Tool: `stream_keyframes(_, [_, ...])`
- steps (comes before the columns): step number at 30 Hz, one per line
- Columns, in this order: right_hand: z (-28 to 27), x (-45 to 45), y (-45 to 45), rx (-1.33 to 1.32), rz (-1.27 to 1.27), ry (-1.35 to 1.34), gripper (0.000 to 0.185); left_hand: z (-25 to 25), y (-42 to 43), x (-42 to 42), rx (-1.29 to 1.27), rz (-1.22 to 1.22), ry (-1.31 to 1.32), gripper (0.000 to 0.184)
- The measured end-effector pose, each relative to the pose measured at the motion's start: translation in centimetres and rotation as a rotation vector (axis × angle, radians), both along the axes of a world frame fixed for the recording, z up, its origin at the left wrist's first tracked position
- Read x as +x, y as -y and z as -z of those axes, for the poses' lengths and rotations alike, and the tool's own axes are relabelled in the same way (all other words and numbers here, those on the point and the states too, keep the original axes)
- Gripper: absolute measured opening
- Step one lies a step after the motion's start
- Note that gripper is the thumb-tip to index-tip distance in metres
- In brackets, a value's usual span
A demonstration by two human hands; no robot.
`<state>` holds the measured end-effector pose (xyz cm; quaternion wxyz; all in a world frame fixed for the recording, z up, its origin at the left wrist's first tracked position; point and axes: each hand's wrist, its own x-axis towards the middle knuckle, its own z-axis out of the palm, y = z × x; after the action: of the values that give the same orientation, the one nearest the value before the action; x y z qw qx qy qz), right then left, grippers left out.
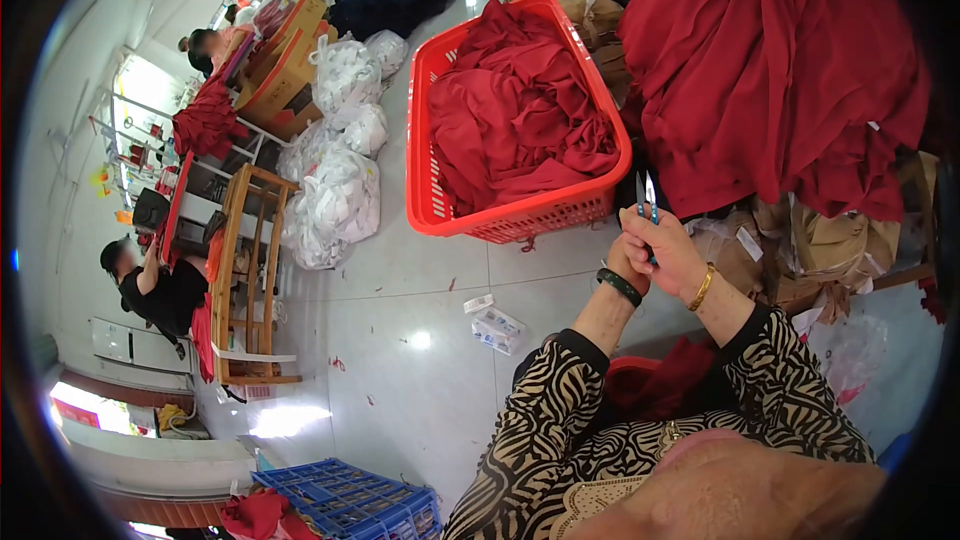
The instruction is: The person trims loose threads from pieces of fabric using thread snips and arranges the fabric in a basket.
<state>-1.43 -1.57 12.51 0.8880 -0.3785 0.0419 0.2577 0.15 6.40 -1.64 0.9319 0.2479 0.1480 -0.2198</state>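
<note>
My right hand (pixel 670 248), with a gold bracelet at its wrist, is closed around small thread snips (pixel 654 212) with blue parts. Their two pointed blades stick up past the fingers, slightly apart. Pressed up against it is my left hand (pixel 626 258), with a dark beaded bracelet. Its fingers are curled and partly hidden behind the right hand, so what they hold cannot be made out. Just beyond my hands stands a red plastic basket (pixel 545 223) filled with crumpled red cloth (pixel 520 105). Dark red cloth (pixel 660 380) lies at my lap.
A big heap of red cloth (pixel 770 60) rests on wrapped brown bundles (pixel 840 240) at right. White plastic bags (pixel 335 190) and a wooden rack (pixel 250 270) stand left. A small package (pixel 496 328) lies on the floor, a blue crate (pixel 350 500) lower left. A person (pixel 160 285) sits far left.
</note>
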Motion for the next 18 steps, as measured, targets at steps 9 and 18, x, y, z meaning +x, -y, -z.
stream_keyframes(9, [-0.1,-0.1,-0.2,-0.008,0.005,0.012,0.014,-1.7,-0.1,-0.5,0.029,-0.017,0.029,0.009])
stream_keyframes(18, [1.1,1.4,0.0,-0.112,0.168,0.119,0.018,-7.2,-1.6,1.1,0.054,-0.105,0.114,0.007])
